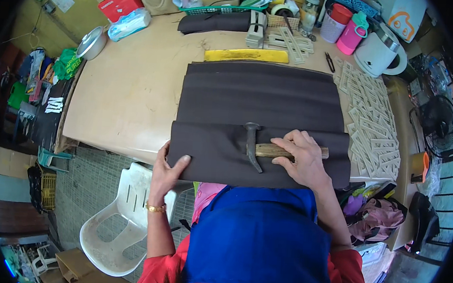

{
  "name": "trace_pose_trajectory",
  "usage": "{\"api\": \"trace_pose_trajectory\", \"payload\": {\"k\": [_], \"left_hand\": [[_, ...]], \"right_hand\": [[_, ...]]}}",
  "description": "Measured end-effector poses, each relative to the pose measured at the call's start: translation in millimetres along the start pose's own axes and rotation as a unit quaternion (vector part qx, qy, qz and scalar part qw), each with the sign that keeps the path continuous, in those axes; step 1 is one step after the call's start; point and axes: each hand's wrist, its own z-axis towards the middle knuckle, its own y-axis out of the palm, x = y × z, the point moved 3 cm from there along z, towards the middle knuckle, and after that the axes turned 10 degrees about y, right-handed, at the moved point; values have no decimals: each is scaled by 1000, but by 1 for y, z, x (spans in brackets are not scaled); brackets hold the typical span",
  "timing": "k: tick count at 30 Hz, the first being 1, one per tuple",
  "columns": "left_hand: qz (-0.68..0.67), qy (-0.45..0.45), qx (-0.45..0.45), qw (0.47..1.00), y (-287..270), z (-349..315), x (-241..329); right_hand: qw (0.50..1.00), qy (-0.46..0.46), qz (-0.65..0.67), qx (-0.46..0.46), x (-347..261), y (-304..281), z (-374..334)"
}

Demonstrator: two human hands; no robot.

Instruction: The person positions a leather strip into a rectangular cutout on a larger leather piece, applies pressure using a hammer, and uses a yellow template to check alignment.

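Observation:
A stack of dark grey sheets (261,99), fabric or leather, lies on the table, its near part folded over and hanging toward my lap. On the near fold rests a hammer (251,146) with a dark metal head and a short wooden handle. My right hand (304,157) grips the handle from above, thumb and fingers on either side of it. At the near left corner of the sheets is my left hand (167,171), its thumb on top and its fingers by the side edge, partly hidden; it pinches the edge.
Beyond the sheets lies a yellow strip (246,55). Many pale rectangular frames (372,120) cover the table's right side, near small pliers (330,62). A white kettle (380,51) and pink bottle (352,34) stand at back right. A white plastic chair (118,220) is at left.

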Motion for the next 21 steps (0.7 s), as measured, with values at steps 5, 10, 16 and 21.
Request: {"api": "trace_pose_trajectory", "payload": {"k": [5,10,16,21], "left_hand": [[41,-72,-30,996,-17,19,9],[-48,-5,-71,996,-7,126,0],[125,-114,-66,983,20,209,25],[154,-73,-72,983,25,238,9]], "right_hand": [[1000,-8,-12,7,3,1,-3],[1000,-12,-16,11,1,2,-4],[1000,-14,-5,23,-1,2,-4],[1000,-19,-14,17,-1,3,-4]]}}
